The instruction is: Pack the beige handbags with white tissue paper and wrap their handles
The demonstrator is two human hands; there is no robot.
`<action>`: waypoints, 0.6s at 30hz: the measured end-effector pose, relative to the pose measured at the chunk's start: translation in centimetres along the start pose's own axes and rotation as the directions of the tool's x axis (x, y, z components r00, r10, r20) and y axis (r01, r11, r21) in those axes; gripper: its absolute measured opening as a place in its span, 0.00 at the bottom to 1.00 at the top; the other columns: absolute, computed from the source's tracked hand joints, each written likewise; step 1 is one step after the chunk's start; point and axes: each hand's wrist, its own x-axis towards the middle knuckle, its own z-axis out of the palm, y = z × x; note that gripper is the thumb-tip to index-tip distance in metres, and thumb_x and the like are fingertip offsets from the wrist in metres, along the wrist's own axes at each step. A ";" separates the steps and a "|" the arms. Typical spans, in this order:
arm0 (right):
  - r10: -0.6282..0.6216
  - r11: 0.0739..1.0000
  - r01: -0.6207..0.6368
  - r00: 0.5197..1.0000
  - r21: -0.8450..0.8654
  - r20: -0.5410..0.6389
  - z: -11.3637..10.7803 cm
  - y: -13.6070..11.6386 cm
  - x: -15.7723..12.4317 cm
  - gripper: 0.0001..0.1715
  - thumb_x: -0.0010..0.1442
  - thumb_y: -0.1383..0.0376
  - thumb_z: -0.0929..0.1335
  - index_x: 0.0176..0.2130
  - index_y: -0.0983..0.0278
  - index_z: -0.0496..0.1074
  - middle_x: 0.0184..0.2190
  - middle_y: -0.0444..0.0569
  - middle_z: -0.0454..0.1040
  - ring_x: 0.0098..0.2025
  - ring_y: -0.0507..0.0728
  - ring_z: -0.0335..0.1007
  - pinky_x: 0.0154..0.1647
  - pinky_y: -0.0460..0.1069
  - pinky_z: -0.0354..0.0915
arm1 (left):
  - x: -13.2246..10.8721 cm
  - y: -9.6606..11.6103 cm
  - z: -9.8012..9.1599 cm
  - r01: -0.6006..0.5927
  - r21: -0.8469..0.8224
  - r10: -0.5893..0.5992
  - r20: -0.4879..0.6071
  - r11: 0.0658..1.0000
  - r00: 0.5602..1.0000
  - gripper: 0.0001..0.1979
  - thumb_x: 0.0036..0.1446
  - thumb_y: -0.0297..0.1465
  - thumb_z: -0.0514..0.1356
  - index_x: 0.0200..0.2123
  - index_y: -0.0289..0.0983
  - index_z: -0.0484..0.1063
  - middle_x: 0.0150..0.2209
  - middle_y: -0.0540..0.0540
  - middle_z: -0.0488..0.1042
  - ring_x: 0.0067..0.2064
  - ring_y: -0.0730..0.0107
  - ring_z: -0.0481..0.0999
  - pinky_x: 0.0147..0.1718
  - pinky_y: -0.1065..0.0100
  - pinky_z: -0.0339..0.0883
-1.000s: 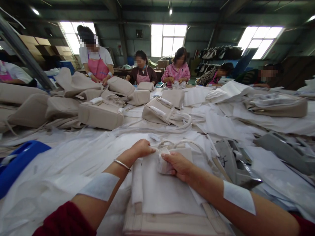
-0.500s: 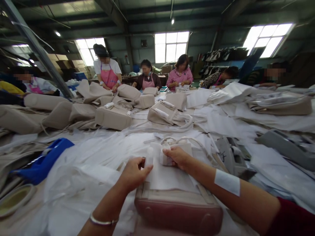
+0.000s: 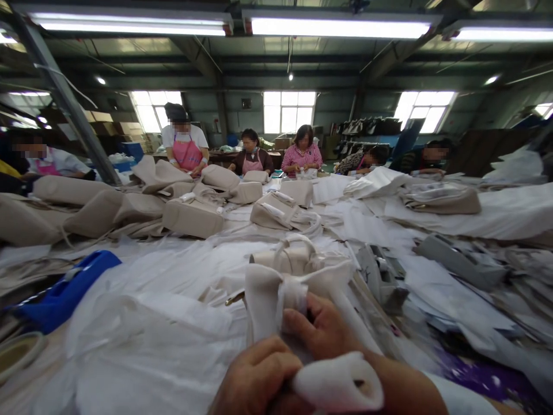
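Note:
A pale handbag (image 3: pixel 261 285) stands in front of me, its thin straps (image 3: pixel 298 245) looped behind it. My right hand (image 3: pixel 328 325) is closed, thumb and fingers pinching a white foam-wrapped piece (image 3: pixel 294 294) at the bag's middle. Low in the picture, my left hand (image 3: pixel 259 374) is curled shut. A white foam roll (image 3: pixel 337 383) with a hollow end sticks out from its fingers to the right, below my right wrist. Where the roll meets the left fingers is partly hidden.
White foam sheets (image 3: pixel 142 323) cover the near table. A blue tape dispenser (image 3: pixel 82 288) and tape roll (image 3: pixel 19 354) lie left, a grey dispenser (image 3: pixel 380 276) right. Beige bags (image 3: pixel 192 218) are heaped beyond. Several co-workers (image 3: pixel 184 147) work across the table.
My view has tilted up. Both hands have come lower and closer together, the left moving down to the bottom edge. The bag now shows its upper part and the left hand's foam roll points right.

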 end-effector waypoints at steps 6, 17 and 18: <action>-0.008 0.988 0.001 0.999 0.153 0.046 1.2 -1.5 -2.9 0.17 0.56 0.57 0.69 0.24 0.64 0.63 0.22 0.41 0.60 0.25 0.49 0.53 0.24 0.44 0.56 | -1.4 -1.2 0.8 0.185 -0.005 -0.184 -0.101 0.983 0.978 0.07 0.61 0.30 0.56 0.36 0.38 0.74 0.34 0.46 0.69 0.38 0.68 0.72 0.38 0.69 0.67; 0.102 0.974 -0.129 0.984 0.187 0.146 2.1 -1.2 -3.0 0.09 0.50 0.63 0.69 0.25 0.64 0.66 0.23 0.40 0.63 0.26 0.50 0.56 0.27 0.44 0.60 | -3.7 -2.1 2.6 0.327 0.142 -0.268 -0.327 0.934 0.906 0.02 0.61 0.30 0.57 0.35 0.38 0.67 0.41 0.44 0.67 0.44 0.64 0.69 0.43 0.64 0.66; 0.111 0.977 -0.131 0.986 0.168 0.126 2.2 -1.1 -3.0 0.09 0.50 0.63 0.69 0.23 0.64 0.65 0.22 0.41 0.64 0.26 0.50 0.56 0.27 0.45 0.60 | -3.8 -2.1 2.6 0.341 0.137 -0.281 -0.332 0.930 0.900 0.03 0.61 0.31 0.56 0.35 0.38 0.67 0.42 0.43 0.67 0.45 0.64 0.69 0.44 0.64 0.66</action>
